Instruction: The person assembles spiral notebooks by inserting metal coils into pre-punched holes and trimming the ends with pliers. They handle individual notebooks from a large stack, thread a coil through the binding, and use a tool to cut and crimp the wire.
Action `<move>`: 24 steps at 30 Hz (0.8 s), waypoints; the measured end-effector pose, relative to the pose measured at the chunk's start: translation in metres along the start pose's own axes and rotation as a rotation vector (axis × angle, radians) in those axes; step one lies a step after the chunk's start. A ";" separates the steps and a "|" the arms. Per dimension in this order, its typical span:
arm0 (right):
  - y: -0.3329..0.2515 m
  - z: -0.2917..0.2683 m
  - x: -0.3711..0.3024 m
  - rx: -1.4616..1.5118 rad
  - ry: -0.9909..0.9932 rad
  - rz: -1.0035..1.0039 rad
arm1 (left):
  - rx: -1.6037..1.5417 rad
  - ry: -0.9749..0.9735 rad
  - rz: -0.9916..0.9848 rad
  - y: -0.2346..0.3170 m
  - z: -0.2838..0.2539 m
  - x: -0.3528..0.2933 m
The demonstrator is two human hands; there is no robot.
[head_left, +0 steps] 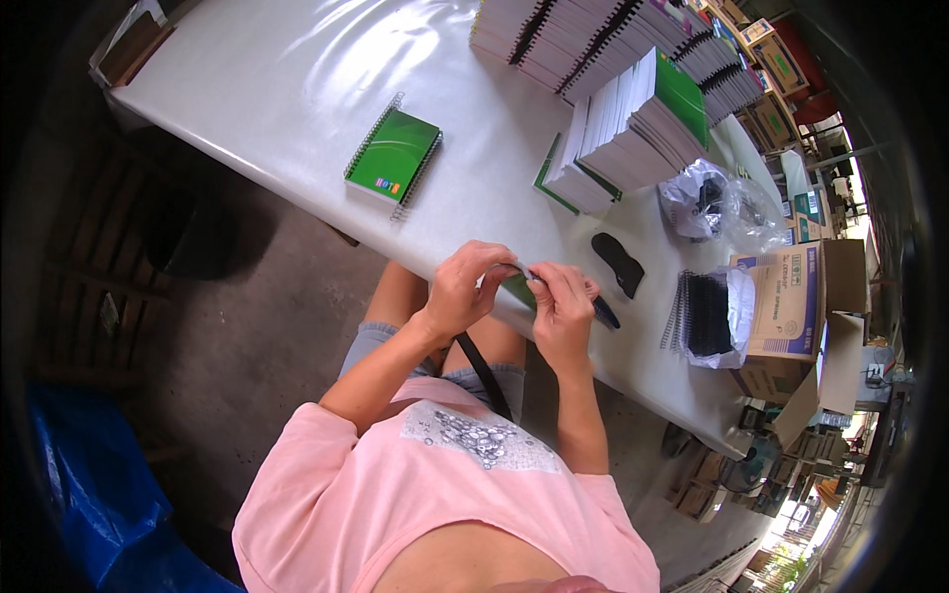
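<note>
My left hand [461, 289] and my right hand [563, 308] meet at the table's near edge, fingers pinched close together. Between them shows part of a green-covered notebook [518, 289], its upper edge in my fingertips; the rest is hidden by the hands. A dark blue, handle-like piece [605, 313] sticks out beside my right hand; whether it is held or lies on the table I cannot tell. Up and to the left, a green spiral notebook [395, 153] with wire coils lies flat. A black, curved flat piece [619, 263] rests just beyond my right hand.
A pile of unbound green-covered pages [633, 128] stands on the white table [267, 89], before stacks of black-coil-bound books [583, 40]. At right are a clear plastic bag [741, 212], black binding coils [707, 314] and an open carton [781, 296]. A blue sheet [99, 484] lies lower left.
</note>
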State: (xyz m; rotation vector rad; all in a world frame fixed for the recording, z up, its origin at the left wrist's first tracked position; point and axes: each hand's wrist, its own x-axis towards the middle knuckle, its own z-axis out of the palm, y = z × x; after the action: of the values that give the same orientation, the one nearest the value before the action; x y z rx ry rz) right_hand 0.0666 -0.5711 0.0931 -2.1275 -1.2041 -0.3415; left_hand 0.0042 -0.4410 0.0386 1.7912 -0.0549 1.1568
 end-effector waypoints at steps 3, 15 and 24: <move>0.000 -0.001 0.002 -0.105 -0.069 0.006 | -0.048 0.064 -0.101 -0.009 0.006 -0.003; 0.167 -0.075 -0.023 -0.421 -0.347 0.272 | -0.195 -0.322 -0.192 -0.030 0.016 -0.009; 0.121 -0.054 -0.005 0.253 -0.030 0.555 | -0.323 -0.370 -0.487 -0.041 0.008 -0.002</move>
State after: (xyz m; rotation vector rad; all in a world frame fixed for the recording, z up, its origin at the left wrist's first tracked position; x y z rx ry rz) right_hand 0.1698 -0.6533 0.0807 -2.1368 -0.5904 0.0875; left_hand 0.0292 -0.4261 0.0086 1.5865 -0.0190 0.4364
